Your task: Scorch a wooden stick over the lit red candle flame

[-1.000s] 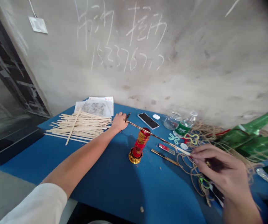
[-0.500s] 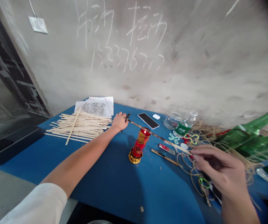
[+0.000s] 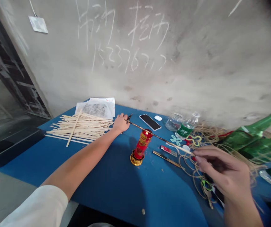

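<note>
A thin wooden strip [image 3: 167, 141], scorched dark along much of its length, spans across the top of a red candle [image 3: 143, 145] with gold patterns. The candle stands upright in a gold base [image 3: 136, 159]. My right hand [image 3: 222, 171] pinches the strip's pale near end between thumb and fingers. At the far end my left hand [image 3: 121, 123] is closed around the strip, its fingers partly hidden. A dark, blackened piece [image 3: 130, 116] sticks out beyond that hand; whether it belongs to the strip I cannot tell. Any flame is too small to make out.
Pale strips [image 3: 83, 127] are piled left, before papers [image 3: 97, 108]. A phone [image 3: 150, 122], earbud case [image 3: 158, 118], glass jar [image 3: 173, 122], lighter [image 3: 168, 150] and utility knife [image 3: 166, 158] lie around the candle. Tangled cord [image 3: 208, 132] and green bottles [image 3: 255, 135] crowd the right.
The strip has turned slightly, with more of its dark surface facing me over the candle. My right hand has shifted a little; my left hand stays in place.
</note>
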### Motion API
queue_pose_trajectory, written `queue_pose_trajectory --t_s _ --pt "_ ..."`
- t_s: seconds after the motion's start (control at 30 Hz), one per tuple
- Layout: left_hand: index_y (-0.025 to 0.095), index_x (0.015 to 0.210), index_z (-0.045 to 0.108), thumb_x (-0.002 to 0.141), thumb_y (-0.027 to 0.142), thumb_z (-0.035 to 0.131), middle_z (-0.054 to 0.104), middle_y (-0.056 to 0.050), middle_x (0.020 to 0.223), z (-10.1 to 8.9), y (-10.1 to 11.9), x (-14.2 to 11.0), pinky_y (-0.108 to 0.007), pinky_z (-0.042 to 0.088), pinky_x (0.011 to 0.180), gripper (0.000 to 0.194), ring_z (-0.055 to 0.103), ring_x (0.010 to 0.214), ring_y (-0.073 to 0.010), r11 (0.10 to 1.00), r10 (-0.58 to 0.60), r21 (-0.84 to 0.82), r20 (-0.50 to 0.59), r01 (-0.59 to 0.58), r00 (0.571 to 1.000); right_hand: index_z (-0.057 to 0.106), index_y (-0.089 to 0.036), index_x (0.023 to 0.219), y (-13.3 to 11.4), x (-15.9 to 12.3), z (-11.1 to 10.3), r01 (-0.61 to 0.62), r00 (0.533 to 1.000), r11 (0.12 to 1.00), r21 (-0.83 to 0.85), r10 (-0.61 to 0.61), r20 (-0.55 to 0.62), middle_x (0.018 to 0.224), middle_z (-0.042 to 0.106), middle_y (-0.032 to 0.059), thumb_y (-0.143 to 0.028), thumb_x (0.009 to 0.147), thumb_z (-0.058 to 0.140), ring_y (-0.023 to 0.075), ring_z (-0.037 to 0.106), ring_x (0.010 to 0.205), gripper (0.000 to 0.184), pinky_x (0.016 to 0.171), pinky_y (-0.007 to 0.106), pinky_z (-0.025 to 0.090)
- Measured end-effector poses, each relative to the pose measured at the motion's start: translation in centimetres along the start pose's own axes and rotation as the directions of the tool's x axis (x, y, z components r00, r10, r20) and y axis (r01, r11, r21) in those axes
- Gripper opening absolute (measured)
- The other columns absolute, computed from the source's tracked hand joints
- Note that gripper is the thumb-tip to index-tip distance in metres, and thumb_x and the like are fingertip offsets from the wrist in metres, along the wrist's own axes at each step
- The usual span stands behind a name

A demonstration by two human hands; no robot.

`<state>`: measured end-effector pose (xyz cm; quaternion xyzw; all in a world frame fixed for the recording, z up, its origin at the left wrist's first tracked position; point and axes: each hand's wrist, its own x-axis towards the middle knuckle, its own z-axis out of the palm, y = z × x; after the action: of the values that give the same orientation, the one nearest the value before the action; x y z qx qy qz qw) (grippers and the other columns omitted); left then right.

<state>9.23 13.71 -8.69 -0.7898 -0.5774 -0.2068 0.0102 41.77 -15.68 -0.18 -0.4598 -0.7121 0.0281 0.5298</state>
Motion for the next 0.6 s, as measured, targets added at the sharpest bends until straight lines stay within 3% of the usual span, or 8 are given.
queue_pose_trajectory --t_s 0.6 --pt "0.018 0.130 0.071 0.107 0.028 0.059 0.067 -0.017 0.138 0.21 -0.08 0.14 -0.047 0.055 0.111 0.028 0.064 0.129 -0.0359 1.000 -0.001 -0.013 0.001 0.001 1.000 0.089 -0.031 0.099 0.01 -0.01 0.35 -0.006 0.998 1.000 0.002 0.006 -0.055 0.099 0.084 0.0042 -0.020 0.093 0.087 0.0226 0.077 0.085 0.013 0.059 0.030 0.059"
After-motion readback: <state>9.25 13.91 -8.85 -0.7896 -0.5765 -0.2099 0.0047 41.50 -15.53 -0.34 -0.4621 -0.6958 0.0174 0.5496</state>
